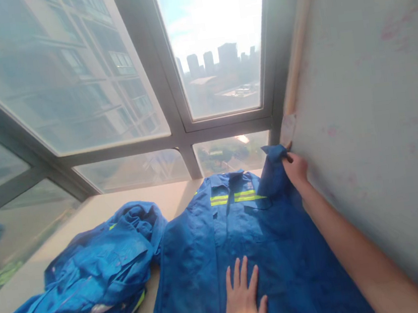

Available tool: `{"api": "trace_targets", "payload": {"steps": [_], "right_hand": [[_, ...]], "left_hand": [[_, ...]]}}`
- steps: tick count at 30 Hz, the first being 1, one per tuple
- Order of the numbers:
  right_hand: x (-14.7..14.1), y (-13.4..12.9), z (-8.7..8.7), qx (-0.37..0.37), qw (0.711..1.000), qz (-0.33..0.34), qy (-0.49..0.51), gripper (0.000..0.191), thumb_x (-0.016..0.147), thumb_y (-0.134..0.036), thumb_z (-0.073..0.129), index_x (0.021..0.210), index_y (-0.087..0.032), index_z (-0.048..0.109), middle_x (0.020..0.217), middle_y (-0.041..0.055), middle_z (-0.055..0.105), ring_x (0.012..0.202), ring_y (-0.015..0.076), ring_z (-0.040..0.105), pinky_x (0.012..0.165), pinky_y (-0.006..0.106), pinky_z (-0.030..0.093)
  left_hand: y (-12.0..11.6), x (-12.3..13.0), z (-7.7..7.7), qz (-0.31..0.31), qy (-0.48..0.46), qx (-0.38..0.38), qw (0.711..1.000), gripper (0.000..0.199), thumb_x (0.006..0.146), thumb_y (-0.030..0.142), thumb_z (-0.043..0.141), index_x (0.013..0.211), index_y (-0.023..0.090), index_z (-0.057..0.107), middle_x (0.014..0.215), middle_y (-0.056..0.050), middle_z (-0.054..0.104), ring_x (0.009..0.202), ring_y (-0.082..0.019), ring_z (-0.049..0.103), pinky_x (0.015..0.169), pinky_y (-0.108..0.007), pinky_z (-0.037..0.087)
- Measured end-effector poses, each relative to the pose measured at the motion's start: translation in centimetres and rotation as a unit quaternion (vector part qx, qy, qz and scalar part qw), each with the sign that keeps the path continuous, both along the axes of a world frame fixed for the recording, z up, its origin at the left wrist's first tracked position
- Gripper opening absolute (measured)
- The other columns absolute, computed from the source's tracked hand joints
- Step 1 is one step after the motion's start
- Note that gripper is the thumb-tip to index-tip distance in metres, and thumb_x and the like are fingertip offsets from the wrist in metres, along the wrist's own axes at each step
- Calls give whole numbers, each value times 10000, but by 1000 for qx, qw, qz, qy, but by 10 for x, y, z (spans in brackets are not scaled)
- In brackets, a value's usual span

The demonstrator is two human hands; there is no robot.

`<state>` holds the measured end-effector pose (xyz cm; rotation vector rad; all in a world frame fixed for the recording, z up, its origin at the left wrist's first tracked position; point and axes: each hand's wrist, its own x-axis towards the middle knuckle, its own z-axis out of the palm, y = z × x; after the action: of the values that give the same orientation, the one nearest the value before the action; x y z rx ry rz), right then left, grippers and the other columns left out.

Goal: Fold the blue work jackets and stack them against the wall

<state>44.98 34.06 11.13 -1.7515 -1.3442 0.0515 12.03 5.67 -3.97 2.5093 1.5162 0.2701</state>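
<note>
A blue work jacket (197,259) with yellow reflective strips lies spread out, its collar end toward the window. My left hand (243,297) rests flat on its lower front, fingers spread. At the upper right, beside the wall, my right hand (294,166) pinches the end of a raised, folded blue sleeve (274,168) of this jacket. The fingertips of that hand are partly hidden by the cloth. Left of the jacket lies a crumpled heap of blue clothing (104,271), also with yellow strips; neither hand touches it.
Both garments lie on a pale window ledge (178,196). Large panes in grey window frames (180,139) rise behind and to the left. A whitish wall (372,121) with pink smudges stands close on the right, alongside my right arm.
</note>
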Motion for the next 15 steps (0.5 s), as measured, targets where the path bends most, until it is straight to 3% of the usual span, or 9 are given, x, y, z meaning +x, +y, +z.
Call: {"api": "trace_targets", "payload": {"steps": [2, 5, 8, 10, 12, 15], "right_hand": [[-8, -38, -8, 40, 999, 14, -22, 370, 952, -269, 499, 1206, -59, 666, 1236, 201, 664, 1167, 234, 583, 1029, 361, 407], [-29, -126, -56, 90, 993, 46, -55, 398, 892, -219, 484, 1242, -143, 658, 1256, 149, 665, 1206, 266, 575, 1085, 442, 407], [-46, -221, -124, -12, 998, 68, 6, 447, 809, -213, 470, 1200, -201, 686, 1244, 107, 678, 1182, 270, 614, 1058, 455, 466], [-49, -269, -158, -87, 989, 75, 98, 380, 807, -262, 453, 1057, -206, 733, 1185, 101, 708, 1119, 270, 659, 1017, 451, 509], [-42, -296, -171, -141, 966, 61, 209, 369, 799, -323, 459, 1014, -202, 733, 1089, 100, 738, 1010, 273, 704, 908, 442, 574], [-24, -299, -155, -153, 950, 19, 273, 394, 790, -386, 513, 1071, -193, 710, 1083, 106, 737, 969, 280, 712, 855, 436, 589]], "left_hand": [[1, 1, -3, 7, 2, 20, 1000, 720, 941, 480, 492, 1575, 389, 162, 1668, 0, 98, 1513, -338, 195, 1203, -572, 155], [4, 2, -5, 11, 3, 43, 999, 704, 939, 470, 504, 1567, 396, 195, 1662, 3, 158, 1504, -333, 224, 1198, -560, 179], [6, 3, -5, 7, 5, 65, 998, 656, 953, 428, 490, 1559, 383, 243, 1650, -14, 222, 1493, -324, 254, 1189, -548, 207], [8, 4, -3, 8, 3, 77, 997, 612, 963, 403, 476, 1547, 364, 296, 1638, -32, 266, 1486, -319, 272, 1186, -544, 218], [10, 4, 0, 11, 2, 73, 997, 576, 972, 397, 461, 1533, 348, 342, 1627, -45, 300, 1485, -315, 275, 1185, -549, 226], [11, 5, 4, 11, 4, 55, 998, 557, 975, 408, 453, 1522, 338, 372, 1623, -48, 312, 1489, -313, 267, 1182, -556, 240]]}}
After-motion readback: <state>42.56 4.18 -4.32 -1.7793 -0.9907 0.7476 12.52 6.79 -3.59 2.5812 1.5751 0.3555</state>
